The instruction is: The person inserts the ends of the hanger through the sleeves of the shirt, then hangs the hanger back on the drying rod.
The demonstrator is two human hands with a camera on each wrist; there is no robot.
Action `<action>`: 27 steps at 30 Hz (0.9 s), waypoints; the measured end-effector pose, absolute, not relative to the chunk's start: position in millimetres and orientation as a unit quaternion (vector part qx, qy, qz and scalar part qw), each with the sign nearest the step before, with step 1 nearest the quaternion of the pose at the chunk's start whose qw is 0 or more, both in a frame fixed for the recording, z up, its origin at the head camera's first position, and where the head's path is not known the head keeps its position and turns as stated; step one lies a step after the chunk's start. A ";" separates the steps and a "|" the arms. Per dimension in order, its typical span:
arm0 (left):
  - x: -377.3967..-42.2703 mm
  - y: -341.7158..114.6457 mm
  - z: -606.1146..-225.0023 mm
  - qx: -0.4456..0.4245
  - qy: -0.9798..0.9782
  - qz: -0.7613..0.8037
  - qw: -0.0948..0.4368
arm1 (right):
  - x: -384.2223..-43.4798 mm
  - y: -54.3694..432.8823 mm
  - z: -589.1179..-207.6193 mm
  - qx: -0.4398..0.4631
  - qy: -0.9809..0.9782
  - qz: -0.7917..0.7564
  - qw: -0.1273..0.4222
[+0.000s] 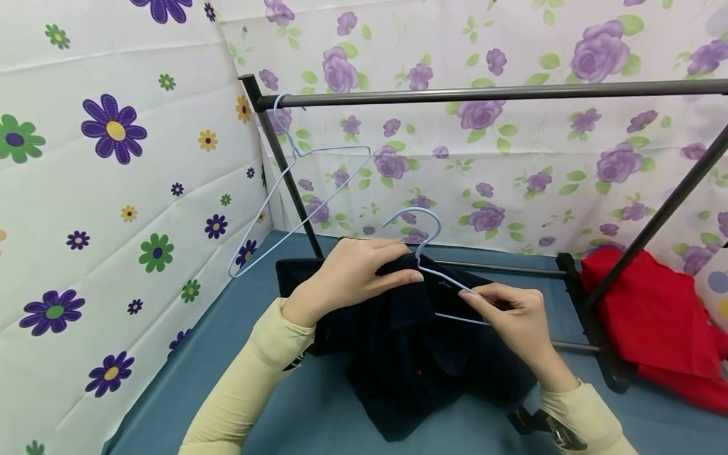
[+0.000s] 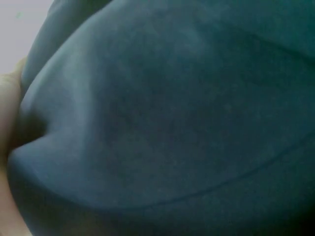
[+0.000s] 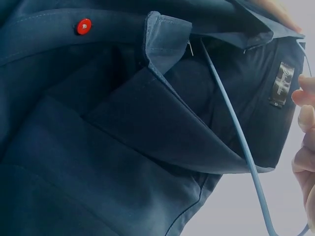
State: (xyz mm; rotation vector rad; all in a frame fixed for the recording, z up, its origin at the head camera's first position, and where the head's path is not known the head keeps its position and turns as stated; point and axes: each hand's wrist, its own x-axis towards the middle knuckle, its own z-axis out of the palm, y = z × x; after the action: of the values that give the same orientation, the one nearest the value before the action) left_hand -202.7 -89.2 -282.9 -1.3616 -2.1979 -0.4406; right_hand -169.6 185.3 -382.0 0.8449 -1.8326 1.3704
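A dark navy shirt (image 1: pixel 392 360) lies bunched under both hands, its collar area uppermost. My left hand (image 1: pixel 355 268) grips the shirt's upper edge beside the hanger's neck, thumb in front. A light blue wire hanger (image 1: pixel 449 279) is partly inside the shirt, hook pointing up. One end of that hanger sticks out of the cloth, where my right hand (image 1: pixel 514 319) pinches the wire between thumb and fingers. The right wrist view shows a red button (image 3: pixel 84 26) and a collar label (image 3: pixel 282 84). Navy cloth (image 2: pixel 172 113) fills most of the left wrist view.
A dark metal clothes rack (image 1: pixel 455 96) spans the back. Another blue hanger (image 1: pixel 335 148) hangs bare at the rack's left end. Red cloth (image 1: pixel 648 316) lies on the right, beyond the rack's foot. A blue-grey cover (image 1: pixel 307 411) lies beneath everything; flowered sheets hang behind and left.
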 end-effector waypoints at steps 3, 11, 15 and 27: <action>-202.6 -89.0 -283.4 -0.500 -0.808 -0.167 0.262 | -169.1 184.2 -381.6 0.325 -0.705 0.529 0.342; -202.5 -89.5 -283.5 -0.504 -0.802 -0.175 0.266 | -167.9 182.1 -379.1 0.334 -0.705 0.530 0.332; -202.1 -90.4 -283.2 -0.511 -0.801 -0.178 0.257 | -166.1 182.3 -377.3 0.333 -0.713 0.528 0.320; -201.6 -94.1 -289.0 -0.512 -0.807 -0.179 0.235 | -163.1 192.5 -381.4 0.268 -0.792 0.505 0.216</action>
State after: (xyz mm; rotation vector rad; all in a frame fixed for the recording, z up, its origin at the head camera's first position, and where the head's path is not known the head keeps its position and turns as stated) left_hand -201.6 -94.1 -289.0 -1.4047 -2.2144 -0.4913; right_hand -163.1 192.5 -381.4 0.7424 -2.1941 1.3996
